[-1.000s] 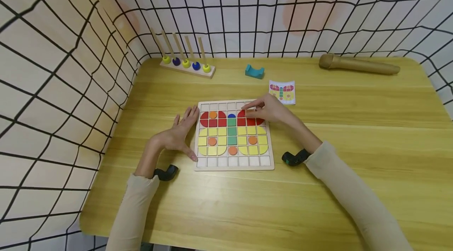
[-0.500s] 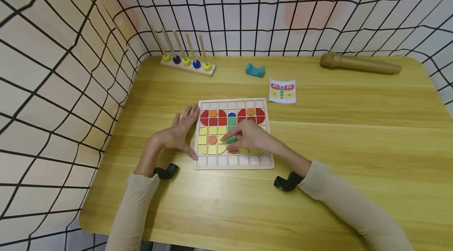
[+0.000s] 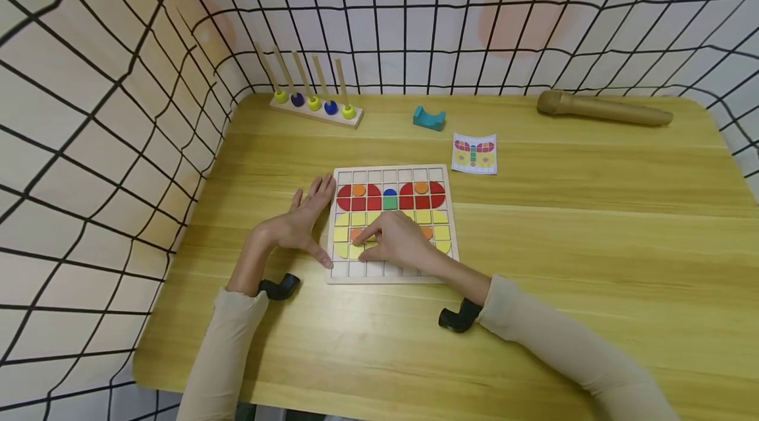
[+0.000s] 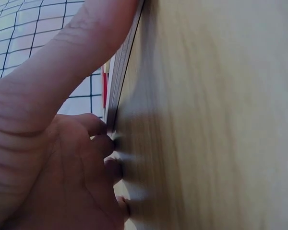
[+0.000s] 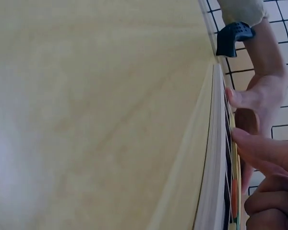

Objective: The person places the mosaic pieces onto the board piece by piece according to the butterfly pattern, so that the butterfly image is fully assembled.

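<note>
A square wooden pattern board (image 3: pixel 391 174) holds red, yellow, green, blue and orange pieces laid out as a butterfly. My left hand (image 3: pixel 296 226) lies along its left edge with the thumb and fingers spread. The left wrist view shows that thumb (image 4: pixel 62 62) beside the board's side. Over the lower middle of the board is my right hand (image 3: pixel 398 240). Its index finger and thumb stand apart by the lower-left yellow pieces (image 3: pixel 340 234), near an orange disc (image 3: pixel 357 232). I see no piece lifted between them. That hand covers most of the green strip (image 3: pixel 389 202).
A small butterfly picture card (image 3: pixel 474 154) lies behind the board's right corner. Farther back are a teal curved block (image 3: pixel 429 118), a peg stand (image 3: pixel 317 112) with yellow and blue beads, and a brown microphone-shaped object (image 3: pixel 605 109). Black wire mesh (image 3: pixel 405 26) borders the table.
My right hand has moved from the upper-right red pieces down and left across the board to the lower-left yellow ones. An orange disc shows among the upper-right red pieces. My left hand has stayed put.
</note>
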The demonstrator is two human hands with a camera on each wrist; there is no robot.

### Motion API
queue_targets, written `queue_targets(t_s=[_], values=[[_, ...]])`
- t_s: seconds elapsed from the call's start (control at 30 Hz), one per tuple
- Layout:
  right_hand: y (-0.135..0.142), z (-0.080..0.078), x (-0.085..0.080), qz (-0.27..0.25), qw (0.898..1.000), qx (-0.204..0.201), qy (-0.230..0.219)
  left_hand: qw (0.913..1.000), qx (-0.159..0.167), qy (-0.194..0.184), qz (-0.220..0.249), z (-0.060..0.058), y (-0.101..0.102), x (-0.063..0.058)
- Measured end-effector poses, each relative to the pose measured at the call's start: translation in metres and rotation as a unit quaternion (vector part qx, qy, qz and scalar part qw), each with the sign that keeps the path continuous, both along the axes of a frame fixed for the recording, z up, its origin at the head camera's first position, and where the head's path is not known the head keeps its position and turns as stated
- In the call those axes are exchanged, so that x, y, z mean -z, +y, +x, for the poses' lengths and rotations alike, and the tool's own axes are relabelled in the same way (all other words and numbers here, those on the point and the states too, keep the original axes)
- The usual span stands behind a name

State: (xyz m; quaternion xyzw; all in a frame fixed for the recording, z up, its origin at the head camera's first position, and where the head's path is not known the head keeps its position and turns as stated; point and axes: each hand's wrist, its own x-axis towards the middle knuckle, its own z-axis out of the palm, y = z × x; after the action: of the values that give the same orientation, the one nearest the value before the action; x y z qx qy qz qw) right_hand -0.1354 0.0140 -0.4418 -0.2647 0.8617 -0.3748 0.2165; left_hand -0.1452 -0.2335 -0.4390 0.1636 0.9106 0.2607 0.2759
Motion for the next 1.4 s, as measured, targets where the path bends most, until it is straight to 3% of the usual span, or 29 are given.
queue_targets(t_s=[0.23, 0.4, 0.7, 1.03, 1.2, 1.4], values=[[-0.004, 0.004, 0.0, -0.01, 1.0, 0.018, -0.01, 1.0, -0.001, 0.0, 0.001, 0.002, 0.0, -0.001], [-0.012, 0.007, 0.003, -0.036, 0.999, 0.002, -0.013, 1.0, -0.001, -0.002, 0.001, 0.001, 0.0, -0.001], [-0.025, 0.009, 0.003, -0.026, 0.999, 0.026, 0.01, 1.0, 0.004, -0.005, 0.001, 0.0, 0.001, -0.001], [-0.03, 0.006, 0.003, -0.021, 0.999, 0.026, -0.006, 1.0, 0.003, -0.004, 0.005, 0.001, -0.002, -0.001], [-0.016, -0.001, -0.001, -0.03, 0.999, 0.023, -0.022, 1.0, 0.006, 0.001, 0.005, 0.001, -0.001, -0.001], [0.032, -0.02, -0.015, -0.063, 0.996, 0.059, -0.019, 1.0, 0.005, 0.003, 0.001, 0.001, -0.001, -0.001]])
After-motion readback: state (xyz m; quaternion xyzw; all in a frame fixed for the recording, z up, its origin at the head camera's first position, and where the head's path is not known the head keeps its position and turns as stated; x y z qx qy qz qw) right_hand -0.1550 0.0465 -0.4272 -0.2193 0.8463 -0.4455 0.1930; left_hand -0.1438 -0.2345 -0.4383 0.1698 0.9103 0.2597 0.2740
